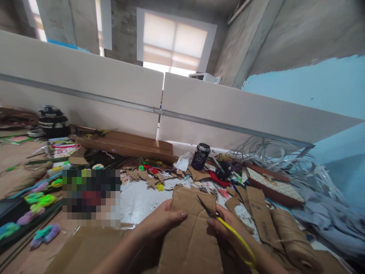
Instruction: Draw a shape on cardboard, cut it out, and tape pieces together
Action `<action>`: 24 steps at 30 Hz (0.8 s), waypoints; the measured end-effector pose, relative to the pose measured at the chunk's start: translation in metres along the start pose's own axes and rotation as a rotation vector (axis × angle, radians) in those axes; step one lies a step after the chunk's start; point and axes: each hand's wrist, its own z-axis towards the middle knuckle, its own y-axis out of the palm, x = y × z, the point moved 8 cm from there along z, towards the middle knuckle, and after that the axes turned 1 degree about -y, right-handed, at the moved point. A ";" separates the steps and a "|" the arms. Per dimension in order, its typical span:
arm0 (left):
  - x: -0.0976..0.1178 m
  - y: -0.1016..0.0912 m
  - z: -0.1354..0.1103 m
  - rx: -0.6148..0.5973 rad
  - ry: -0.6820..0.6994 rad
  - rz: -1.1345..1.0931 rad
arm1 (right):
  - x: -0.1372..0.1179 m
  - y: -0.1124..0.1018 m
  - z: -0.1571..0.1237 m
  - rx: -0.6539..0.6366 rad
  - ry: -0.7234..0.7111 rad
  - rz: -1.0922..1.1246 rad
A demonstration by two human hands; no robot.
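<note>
left hand point(162, 221): clamped on left edge of cardboard sheet point(189, 238), thumb lying on top | right hand point(225, 228): closed round yellow-handled scissors point(212, 215), blades parted over sheet's upper right | sheet: between both hands, touching each | beyond hands: dark can point(200, 156) | just right of right hand: twine roll point(296, 243)

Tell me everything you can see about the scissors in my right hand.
The scissors have short dark blades, metal by the look, and a thin bright yellow handle loop, probably plastic. The right hand grips them, and the loop curves back toward the wrist. The blades point away and leftward, look slightly parted, and lie over the upper right part of the cardboard sheet, which the left hand holds at its left edge. Whether they bite into the cardboard cannot be told.
</note>
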 end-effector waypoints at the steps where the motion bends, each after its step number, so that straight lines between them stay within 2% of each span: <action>1: 0.001 -0.001 0.000 -0.002 -0.003 0.003 | -0.001 0.000 0.000 0.011 -0.003 0.008; 6: 0.008 -0.001 -0.005 0.005 -0.025 0.025 | -0.003 0.005 -0.005 0.055 0.007 0.098; 12: 0.014 0.005 -0.013 0.017 -0.036 -0.002 | -0.009 0.020 -0.011 0.034 -0.006 0.259; 19: 0.009 0.000 -0.006 0.120 0.039 -0.048 | -0.015 0.007 -0.011 -0.002 -0.004 0.000; 24: 0.012 -0.008 -0.004 0.203 0.071 -0.022 | -0.008 -0.003 -0.019 0.086 0.002 -0.044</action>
